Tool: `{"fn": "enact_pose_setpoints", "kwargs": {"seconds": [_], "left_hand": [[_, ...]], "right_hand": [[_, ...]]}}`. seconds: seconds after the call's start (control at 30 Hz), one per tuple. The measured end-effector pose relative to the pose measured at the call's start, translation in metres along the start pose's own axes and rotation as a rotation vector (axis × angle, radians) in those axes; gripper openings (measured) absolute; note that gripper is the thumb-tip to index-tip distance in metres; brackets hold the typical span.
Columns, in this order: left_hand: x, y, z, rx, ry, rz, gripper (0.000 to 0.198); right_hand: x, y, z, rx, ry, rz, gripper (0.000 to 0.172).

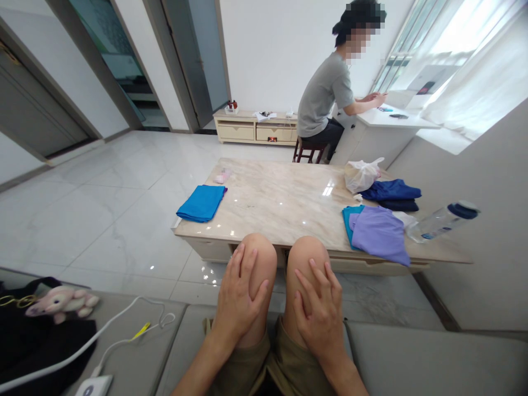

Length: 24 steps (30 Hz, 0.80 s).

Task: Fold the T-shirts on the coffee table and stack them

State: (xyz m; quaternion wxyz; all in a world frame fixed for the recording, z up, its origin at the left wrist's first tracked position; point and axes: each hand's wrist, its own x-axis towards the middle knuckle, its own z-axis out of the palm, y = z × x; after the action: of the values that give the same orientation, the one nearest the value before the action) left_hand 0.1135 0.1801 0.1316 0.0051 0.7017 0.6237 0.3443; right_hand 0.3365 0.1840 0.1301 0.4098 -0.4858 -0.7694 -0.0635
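I am seated with my left hand (240, 294) resting on my left bare knee (259, 258), fingers spread, holding nothing. My right hand (318, 313) lies the same way on my right knee (306, 258). Beyond my knees stands a marble-topped coffee table (280, 206). On it lie a folded bright blue cloth (202, 202), a lilac garment (378, 235) over a teal cloth (348, 220), dark navy clothes (391, 192), a white plastic bag (360, 175) and a clear water bottle (443, 223) with a dark blue cap. None of these touches my hands.
A person in a grey T-shirt (322, 93) sits on a dark wooden stool (309, 150), both hands on a white desk (391, 118) by a curtained window. A low cabinet (253, 127) stands behind. On my left, the sofa (136, 341) holds a black bag (37, 341), plush toy (61, 303) and white cable (82, 346).
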Motion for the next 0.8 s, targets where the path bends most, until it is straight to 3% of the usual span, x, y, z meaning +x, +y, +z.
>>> {"fn": "enact_pose_setpoints", "kwargs": {"seconds": [0.23, 0.33, 0.47, 0.63, 0.7, 0.8], "left_hand": [[0.001, -0.001, -0.005, -0.063, 0.009, -0.003, 0.075], [0.022, -0.022, -0.005, -0.208, 0.029, -0.096, 0.058], [0.084, -0.094, 0.005, -0.334, -0.032, -0.349, 0.030], [0.149, -0.201, 0.014, 0.140, -0.181, -0.555, 0.028], [0.161, -0.227, 0.017, 0.208, -0.216, -0.592, 0.030], [0.169, -0.248, 0.023, 0.264, -0.259, -0.611, 0.035]], "right_hand": [[-0.001, 0.000, 0.000, -0.002, 0.004, 0.001, 0.048], [-0.002, 0.000, 0.000, 0.001, -0.006, 0.006, 0.047], [-0.002, 0.002, 0.000, 0.007, 0.005, -0.004, 0.045], [-0.001, 0.002, -0.001, 0.010, -0.011, -0.005, 0.048], [0.001, 0.001, -0.002, 0.006, -0.013, 0.001, 0.048], [0.002, -0.001, -0.003, 0.002, -0.032, 0.021, 0.048]]}}
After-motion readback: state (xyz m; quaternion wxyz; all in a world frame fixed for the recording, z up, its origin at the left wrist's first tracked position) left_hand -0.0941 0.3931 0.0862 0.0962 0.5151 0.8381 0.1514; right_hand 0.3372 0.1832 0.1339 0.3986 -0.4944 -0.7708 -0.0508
